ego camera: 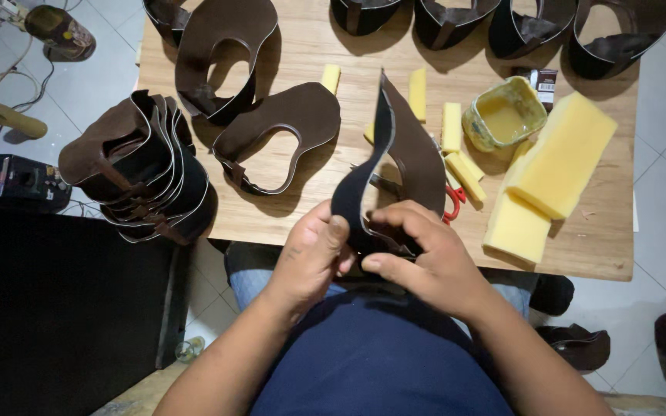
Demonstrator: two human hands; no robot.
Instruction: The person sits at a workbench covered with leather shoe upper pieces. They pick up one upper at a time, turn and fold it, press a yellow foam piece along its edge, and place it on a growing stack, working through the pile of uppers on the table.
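Leftmost, a black box sits on the floor beside a nested stack of brown uppers that overhangs the table edge, and two more flat uppers lie on the wood just beyond it. Nearer the middle, the left hand pinches the lower end of a dark leather piece, thumb on the near face, fingers closed behind it. That piece stands upright on edge above the table's front edge, curving up and away from the person, its black lining showing toward the left. The right hand clamps the same lower end from the other side, fingers curled tight, the thumb pressing along the seam, so both hands are shut on it with no gap showing. By the look of it, the step in hand is pressing or folding the joined end of the piece; the next move seems to call for firm, even pressure along that edge without letting the two layers slip. Rightward, red scissors peek out behind the hand, then yellow foam strips, a pot of glue, and two large foam blocks.
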